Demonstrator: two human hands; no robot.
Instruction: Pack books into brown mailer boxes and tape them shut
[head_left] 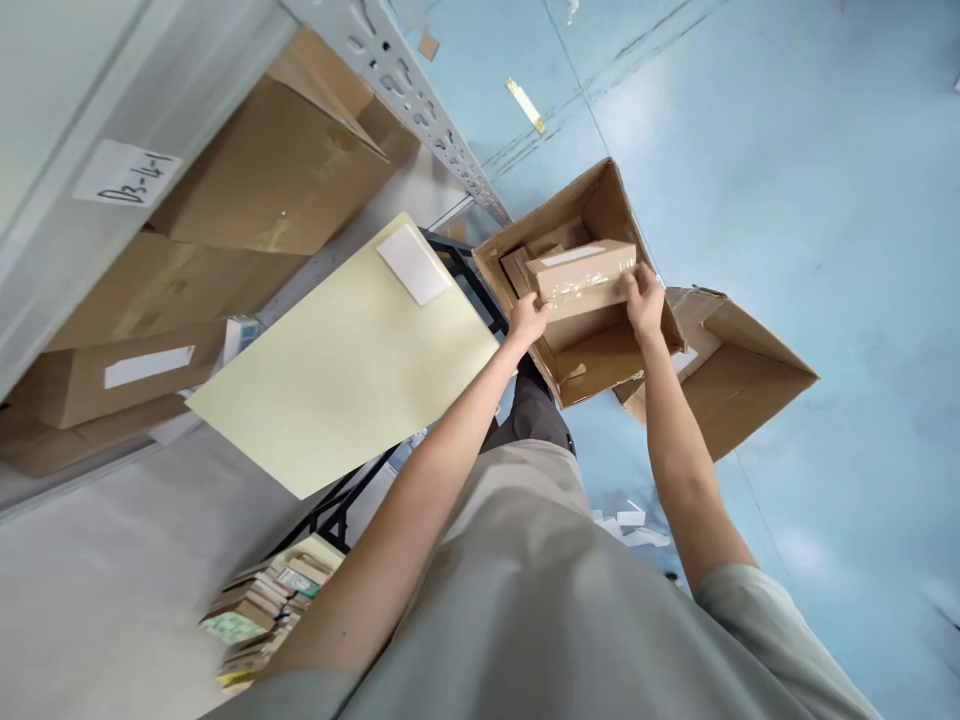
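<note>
1. The left hand (527,320) and right hand (643,297) clasp the two ends of a small box (581,278).
2. The small box sits inside an open carton (600,200) on the blue floor (825,200).
3. A pale yellow board (345,370) lies just beside the open carton.

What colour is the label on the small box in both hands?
White, on the small brown cardboard box; the head view shows it.

Both bare arms stretched forward and down, elbows nearly straight. The left hand (527,320) and right hand (645,297) were curled in a grip, facing each other.
</note>
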